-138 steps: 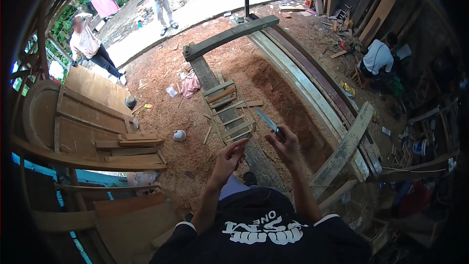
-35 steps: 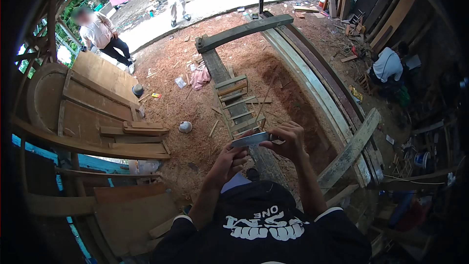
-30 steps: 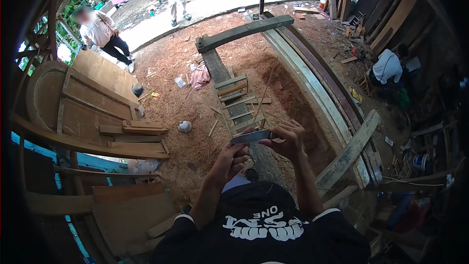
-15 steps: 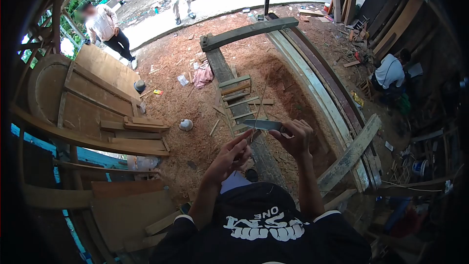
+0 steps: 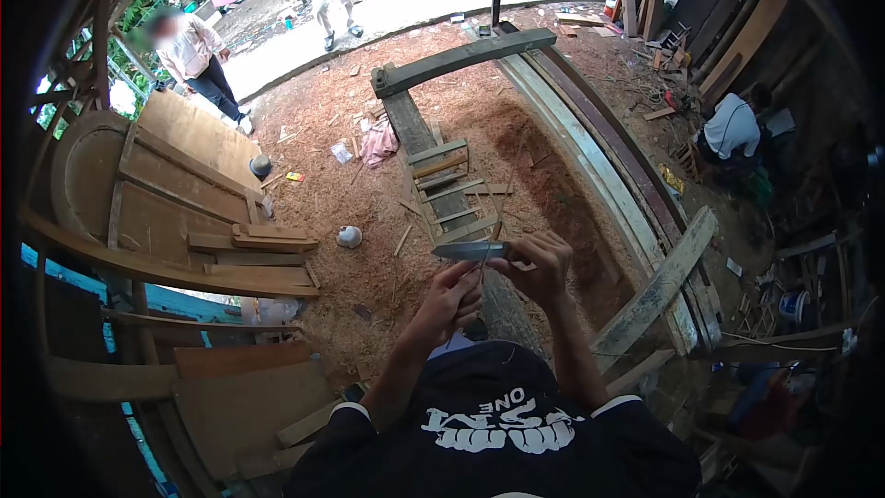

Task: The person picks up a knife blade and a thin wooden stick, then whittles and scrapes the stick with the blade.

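Observation:
My right hand is closed around the handle of a knife, its broad grey blade pointing left. My left hand pinches a thin wooden strip just below the blade. The blade lies across the strip and appears to touch it; the exact contact is too small to make out. Beneath my hands runs a long dark plank. Short wooden slats lie across that plank further forward.
Shavings cover the ground. Long painted beams run along the right, with a slanted board across them. Wooden panels stand on the left. A person crouches at right; two others stand at the back left.
My right hand and the knife have moved left and slightly down, bringing the blade lower and nearer my left hand. My left hand has shifted slightly right and is more closed.

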A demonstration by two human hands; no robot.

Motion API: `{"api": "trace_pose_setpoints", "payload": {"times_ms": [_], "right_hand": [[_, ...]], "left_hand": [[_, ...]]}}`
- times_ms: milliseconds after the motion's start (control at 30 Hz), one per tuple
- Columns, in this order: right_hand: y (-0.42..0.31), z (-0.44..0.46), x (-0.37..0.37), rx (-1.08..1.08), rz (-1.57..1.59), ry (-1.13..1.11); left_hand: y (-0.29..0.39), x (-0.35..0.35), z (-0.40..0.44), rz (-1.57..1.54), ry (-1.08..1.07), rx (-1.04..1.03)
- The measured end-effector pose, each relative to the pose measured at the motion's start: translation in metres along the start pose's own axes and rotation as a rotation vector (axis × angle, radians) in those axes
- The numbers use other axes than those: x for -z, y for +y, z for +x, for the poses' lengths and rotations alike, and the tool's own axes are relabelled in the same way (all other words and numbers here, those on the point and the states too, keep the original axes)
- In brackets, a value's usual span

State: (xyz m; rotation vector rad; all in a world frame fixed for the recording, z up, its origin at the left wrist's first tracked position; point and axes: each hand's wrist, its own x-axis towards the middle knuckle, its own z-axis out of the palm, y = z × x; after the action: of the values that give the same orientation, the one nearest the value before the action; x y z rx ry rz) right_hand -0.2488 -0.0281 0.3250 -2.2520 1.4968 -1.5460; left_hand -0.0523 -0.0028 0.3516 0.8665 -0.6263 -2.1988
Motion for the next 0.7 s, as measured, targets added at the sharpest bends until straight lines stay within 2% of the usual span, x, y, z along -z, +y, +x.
{"api": "trace_pose_setpoints", "payload": {"times_ms": [133,267,400,433,533,633,700], "right_hand": [[0.011,0.006,0.009,0.117,-0.176,0.023],[0.047,0.01,0.018,0.001,-0.29,0.102],[0.029,0.007,0.015,-0.126,-0.24,0.027],[0.029,0.007,0.012,-0.058,-0.203,0.082],[0.02,0.0,0.004,-0.101,-0.091,-0.056],[0.012,-0.005,-0.002,-0.132,-0.045,-0.054],[0.01,-0.006,-0.003,-0.125,-0.042,-0.041]], "left_hand": [[0.002,0.004,-0.005,-0.022,0.014,0.023],[0.008,0.009,-0.015,0.031,-0.038,0.042],[0.008,0.018,-0.007,0.111,-0.05,0.07],[0.008,0.018,-0.006,0.142,-0.044,0.079],[0.007,0.011,0.009,0.331,-0.069,-0.069],[0.008,0.004,0.02,0.133,-0.038,-0.064],[0.004,0.003,0.022,0.131,-0.016,-0.118]]}}
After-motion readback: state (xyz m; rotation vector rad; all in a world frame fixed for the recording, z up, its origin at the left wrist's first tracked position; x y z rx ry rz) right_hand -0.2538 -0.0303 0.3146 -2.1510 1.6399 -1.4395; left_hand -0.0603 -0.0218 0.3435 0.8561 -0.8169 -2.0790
